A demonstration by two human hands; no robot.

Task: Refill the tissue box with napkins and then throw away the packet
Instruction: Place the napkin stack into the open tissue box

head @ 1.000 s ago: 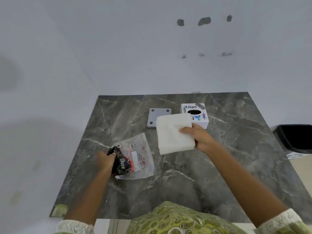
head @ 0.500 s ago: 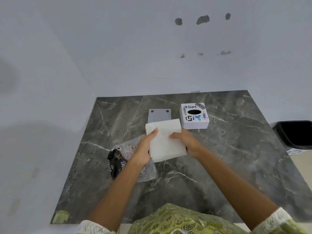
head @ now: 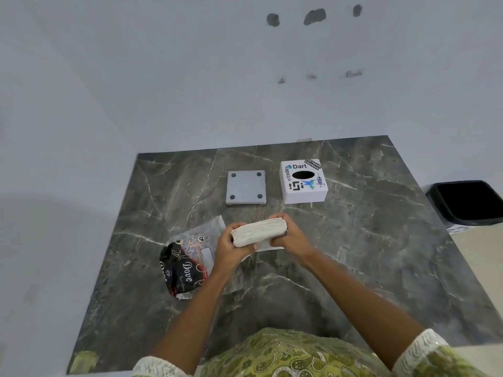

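Note:
A stack of white napkins (head: 260,231) is held above the table, turned on edge so its layered side faces me. My left hand (head: 231,247) grips its left end and my right hand (head: 290,236) grips its right end. The empty plastic packet (head: 187,263), clear with a black "Dove" print, lies flat on the table under my left wrist. The white tissue box (head: 303,182) with stickers and an oval hole on top stands at the back right. Its grey base plate (head: 246,187) lies to the left of it, apart from the box.
The dark marble table (head: 367,240) stands against a white wall. A black bin (head: 466,201) sits on the floor past the table's right edge. My green patterned clothing fills the bottom of the view.
My left hand let go of the packet and joined the right hand on the napkins. The stack came toward me and was turned from flat onto its edge.

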